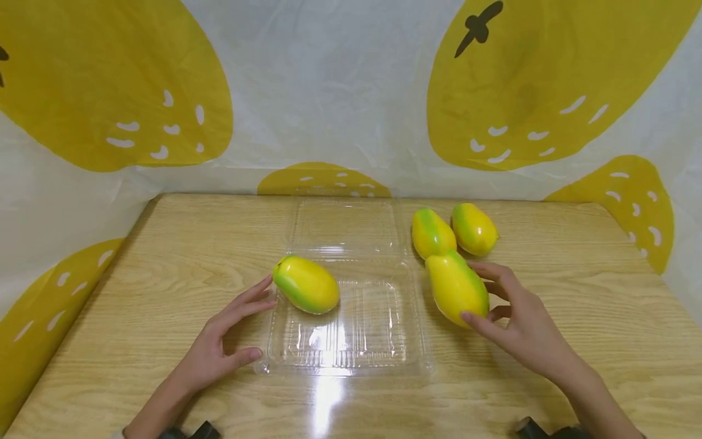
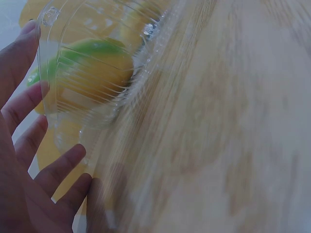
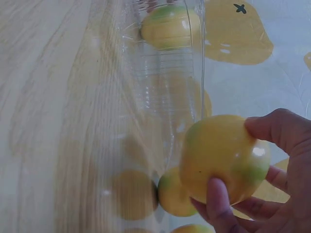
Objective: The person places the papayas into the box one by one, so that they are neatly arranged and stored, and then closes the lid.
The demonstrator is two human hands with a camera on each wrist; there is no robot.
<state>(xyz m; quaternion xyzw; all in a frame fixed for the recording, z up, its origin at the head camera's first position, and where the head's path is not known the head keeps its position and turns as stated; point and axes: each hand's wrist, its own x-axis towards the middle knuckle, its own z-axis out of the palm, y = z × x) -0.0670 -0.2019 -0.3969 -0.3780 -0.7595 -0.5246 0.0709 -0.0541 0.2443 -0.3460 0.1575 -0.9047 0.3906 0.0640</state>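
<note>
In the head view my right hand (image 1: 529, 326) grips a yellow-green papaya (image 1: 455, 289) by its right side, thumb at the near end. The right wrist view shows this fruit held up off the table, fingers and thumb around it. A second papaya (image 1: 306, 285) lies in the left part of a clear plastic clamshell box (image 1: 421, 335), whose lid (image 1: 345, 225) is folded back. My left hand (image 1: 222, 344) is at the box's left side, fingers extended and spread. In the left wrist view its fingertips (image 2: 39, 90) touch or nearly touch the wall.
Two more papayas (image 1: 432, 233) (image 1: 475, 229) sit close together at the back right of the wooden table (image 1: 576, 274). A fruit-patterned cloth (image 1: 329, 91) rises behind the table and along its sides. Light glares off the box's near edge.
</note>
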